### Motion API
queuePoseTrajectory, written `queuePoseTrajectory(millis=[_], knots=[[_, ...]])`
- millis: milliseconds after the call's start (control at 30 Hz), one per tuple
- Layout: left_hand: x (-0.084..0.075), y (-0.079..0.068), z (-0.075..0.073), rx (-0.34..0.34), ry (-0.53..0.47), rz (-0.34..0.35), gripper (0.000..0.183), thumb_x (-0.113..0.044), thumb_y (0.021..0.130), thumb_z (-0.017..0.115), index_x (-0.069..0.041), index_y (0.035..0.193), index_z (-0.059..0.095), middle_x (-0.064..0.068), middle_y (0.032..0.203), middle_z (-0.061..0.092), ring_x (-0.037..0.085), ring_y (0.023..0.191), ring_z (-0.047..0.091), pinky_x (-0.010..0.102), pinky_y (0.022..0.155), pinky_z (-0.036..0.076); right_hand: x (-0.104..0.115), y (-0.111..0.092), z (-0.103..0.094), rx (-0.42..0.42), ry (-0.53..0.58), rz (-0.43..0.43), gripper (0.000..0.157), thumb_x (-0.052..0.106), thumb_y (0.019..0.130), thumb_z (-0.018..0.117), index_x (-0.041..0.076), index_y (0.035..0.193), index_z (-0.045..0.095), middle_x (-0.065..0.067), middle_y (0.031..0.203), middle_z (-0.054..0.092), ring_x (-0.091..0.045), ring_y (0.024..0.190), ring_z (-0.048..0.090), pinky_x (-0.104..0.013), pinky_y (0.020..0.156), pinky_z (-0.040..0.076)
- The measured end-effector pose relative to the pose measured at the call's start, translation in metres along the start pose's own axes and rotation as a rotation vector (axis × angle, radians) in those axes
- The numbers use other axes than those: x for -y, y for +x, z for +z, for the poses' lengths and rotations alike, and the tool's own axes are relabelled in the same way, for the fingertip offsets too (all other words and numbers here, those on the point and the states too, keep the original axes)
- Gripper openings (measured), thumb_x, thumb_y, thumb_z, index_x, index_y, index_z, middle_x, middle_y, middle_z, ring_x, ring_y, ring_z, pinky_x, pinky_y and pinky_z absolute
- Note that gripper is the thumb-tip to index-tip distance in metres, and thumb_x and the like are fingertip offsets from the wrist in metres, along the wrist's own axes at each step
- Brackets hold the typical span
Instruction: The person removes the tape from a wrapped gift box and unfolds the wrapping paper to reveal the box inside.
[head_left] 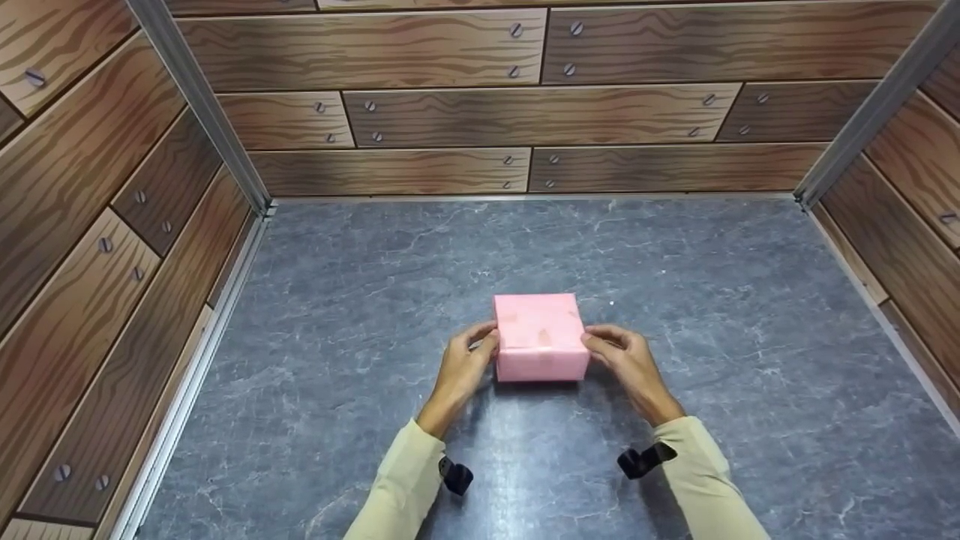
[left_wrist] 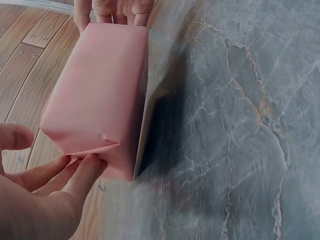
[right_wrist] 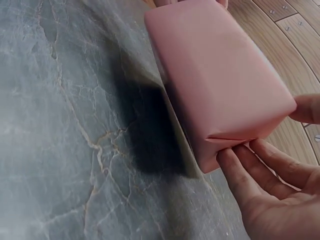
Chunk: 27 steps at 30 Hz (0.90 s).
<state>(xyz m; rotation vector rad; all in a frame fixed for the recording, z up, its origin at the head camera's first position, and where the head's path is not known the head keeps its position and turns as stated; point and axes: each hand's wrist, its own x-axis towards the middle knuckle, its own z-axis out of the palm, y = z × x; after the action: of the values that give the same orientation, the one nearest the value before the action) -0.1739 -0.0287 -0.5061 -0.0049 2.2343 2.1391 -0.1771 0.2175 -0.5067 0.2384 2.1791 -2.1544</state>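
Note:
Between my two hands is a pink paper-wrapped box [head_left: 540, 322], with small tape patches on its top. At its left end my left hand [head_left: 463, 367] holds it by the fingertips. In the left wrist view those fingers [left_wrist: 82, 175] press the folded paper flap, and the thumb stands off to the side. The opposite end is held by my right hand [head_left: 626, 364]. Its fingers [right_wrist: 250, 172] press under the fold there, with the thumb [right_wrist: 307, 107] at the box's corner. A dark shadow lies on the surface beside the box.
The work surface [head_left: 375, 262] is dark grey with marble-like veins. Wood-plank patterned panels [head_left: 442, 116] enclose it at the back and sides, joined by metal corner strips [head_left: 217, 120]. Small black cameras [head_left: 456, 475] sit on both sleeved wrists.

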Motion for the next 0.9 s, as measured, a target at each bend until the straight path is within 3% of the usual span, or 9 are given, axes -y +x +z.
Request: queuePoseTrajectory(millis=[133,400,767,900], knots=[[0.003,-0.001,-0.001,0.002,0.044,0.016,0.039,-0.018,0.099,0.061,0.007,0.128,0.065,0.021,0.124,0.067,0.026,0.102,0.071,0.038,0.091,0.057,-0.003,-0.001,-0.001,0.013,-0.016,0.009,0.035,0.005,0.093,0.069,-0.015,0.121,0.061,-0.011,0.109,0.068,-0.01,0.094,0.066,-0.022,0.086,0.056],[0.008,-0.005,-0.001,0.047,0.088,-0.003,0.043,-0.019,0.095,0.067,0.005,0.131,0.062,0.022,0.133,0.061,0.035,0.116,0.065,0.037,0.094,0.056,-0.009,-0.003,-0.005,0.062,-0.064,-0.005,0.039,0.005,0.09,0.072,-0.014,0.122,0.062,-0.018,0.113,0.069,-0.011,0.096,0.068,-0.022,0.085,0.056],[0.017,-0.005,-0.002,0.095,0.112,0.087,0.042,0.002,0.09,0.071,0.01,0.129,0.059,0.031,0.132,0.058,0.042,0.112,0.066,0.036,0.09,0.058,-0.014,-0.004,-0.007,0.081,-0.078,-0.03,0.038,-0.001,0.088,0.072,-0.017,0.121,0.061,-0.024,0.114,0.068,-0.012,0.095,0.069,-0.021,0.084,0.056],[0.015,-0.005,-0.001,0.099,0.112,0.053,0.043,0.003,0.09,0.071,0.009,0.131,0.058,0.029,0.134,0.057,0.041,0.114,0.066,0.034,0.089,0.058,-0.016,-0.003,-0.009,0.095,-0.071,-0.008,0.04,0.0,0.089,0.072,-0.017,0.124,0.06,-0.023,0.115,0.068,-0.011,0.093,0.069,-0.022,0.083,0.056]])
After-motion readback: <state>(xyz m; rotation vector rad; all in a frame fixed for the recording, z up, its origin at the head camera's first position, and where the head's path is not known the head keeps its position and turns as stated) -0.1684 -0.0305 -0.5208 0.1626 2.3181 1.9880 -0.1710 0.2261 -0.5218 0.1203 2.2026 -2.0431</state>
